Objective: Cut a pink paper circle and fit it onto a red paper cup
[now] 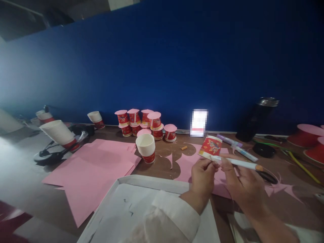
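Observation:
A red patterned paper cup (212, 146) is tilted above the pink paper, its gold-banded rim toward me. My left hand (203, 177) pinches that rim from below. My right hand (241, 182) is closed around a white pen-like tool (238, 162), whose left end meets the cup's lower edge close to my left fingertips. Under both hands lies cut pink paper (187, 165) with curved edges. To the left, a stack of white-rimmed cups (146, 147) stands upright. Behind it are stacked red cups (155, 120) topped with pink discs.
Pink sheets (93, 168) lie left of a shallow white box (124, 206). A lit phone (199, 123) leans on the blue partition. A black bottle (255, 119) and purple tube (229, 140) are at right. More cups (59, 133) lean over a black item at left.

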Available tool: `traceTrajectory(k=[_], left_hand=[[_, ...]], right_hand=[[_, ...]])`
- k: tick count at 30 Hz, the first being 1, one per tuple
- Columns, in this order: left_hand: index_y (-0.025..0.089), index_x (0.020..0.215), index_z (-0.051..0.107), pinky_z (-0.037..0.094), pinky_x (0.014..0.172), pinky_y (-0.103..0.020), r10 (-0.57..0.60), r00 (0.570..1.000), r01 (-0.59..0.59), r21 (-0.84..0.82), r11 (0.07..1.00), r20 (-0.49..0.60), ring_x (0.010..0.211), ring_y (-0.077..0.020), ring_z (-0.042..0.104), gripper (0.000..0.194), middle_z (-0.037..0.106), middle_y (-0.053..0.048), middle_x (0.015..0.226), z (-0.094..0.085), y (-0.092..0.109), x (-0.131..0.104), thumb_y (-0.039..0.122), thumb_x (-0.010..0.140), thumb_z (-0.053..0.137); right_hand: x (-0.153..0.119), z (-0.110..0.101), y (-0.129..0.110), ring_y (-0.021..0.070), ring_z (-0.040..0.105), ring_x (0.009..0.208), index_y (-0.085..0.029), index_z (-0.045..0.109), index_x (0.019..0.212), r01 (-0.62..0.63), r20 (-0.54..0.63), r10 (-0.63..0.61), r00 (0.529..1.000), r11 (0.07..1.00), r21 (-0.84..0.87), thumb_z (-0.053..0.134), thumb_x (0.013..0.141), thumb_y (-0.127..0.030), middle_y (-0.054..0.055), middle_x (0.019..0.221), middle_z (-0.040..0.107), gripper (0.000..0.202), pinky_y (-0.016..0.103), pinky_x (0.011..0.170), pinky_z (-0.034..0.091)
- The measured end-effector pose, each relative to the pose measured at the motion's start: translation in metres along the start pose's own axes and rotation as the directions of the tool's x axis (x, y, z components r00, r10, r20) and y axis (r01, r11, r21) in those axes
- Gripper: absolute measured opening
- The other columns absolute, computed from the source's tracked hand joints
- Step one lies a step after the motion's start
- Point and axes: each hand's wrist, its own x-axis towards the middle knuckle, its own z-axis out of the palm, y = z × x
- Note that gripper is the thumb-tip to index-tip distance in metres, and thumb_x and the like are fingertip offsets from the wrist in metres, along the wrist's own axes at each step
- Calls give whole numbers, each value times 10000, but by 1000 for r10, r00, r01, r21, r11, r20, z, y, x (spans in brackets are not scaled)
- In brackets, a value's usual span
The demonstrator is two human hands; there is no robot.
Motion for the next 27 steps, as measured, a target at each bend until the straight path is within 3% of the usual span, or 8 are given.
traceTrajectory(k=[8, 17, 22, 27], left_hand=[[181, 670, 673, 547, 834, -320, 0, 1000, 0, -7, 1000, 31, 801, -173, 606, 136, 631, -22, 793, 0, -3, 1, 228, 792, 636], [176, 672, 674, 531, 824, -316, -4, 1000, 4, 10, 1000, 22, 799, -168, 599, 122, 631, -21, 802, -1, -1, 0, 165, 764, 594], [183, 644, 648, 524, 808, -309, 15, 1000, -16, 32, 999, 24, 791, -167, 580, 137, 608, -15, 769, -1, -3, 0, 191, 774, 607], [182, 667, 688, 536, 829, -317, -7, 1000, 6, 29, 1000, 14, 793, -170, 606, 145, 636, -18, 777, -1, 1, -1, 177, 793, 616]], right_hand=[[-2, -1, 2, 254, 766, 767, -184, 759, 999, 32, 31, -31, 999, 999, -32, 510, 1052, -398, 105, 883, 807, 333, 362, 720, 567], [2, 0, -1, 269, 777, 871, -166, 766, 1025, 33, -15, -33, 999, 999, -18, 532, 1046, -364, 133, 928, 809, 307, 361, 800, 574], [2, -1, -1, 279, 779, 887, -176, 769, 1027, 50, 34, -48, 998, 997, -56, 515, 1053, -400, 127, 951, 814, 340, 375, 801, 572], [2, -1, -2, 261, 767, 804, -159, 759, 987, 33, -37, -36, 999, 997, -64, 532, 1046, -374, 105, 798, 786, 318, 359, 785, 573]])
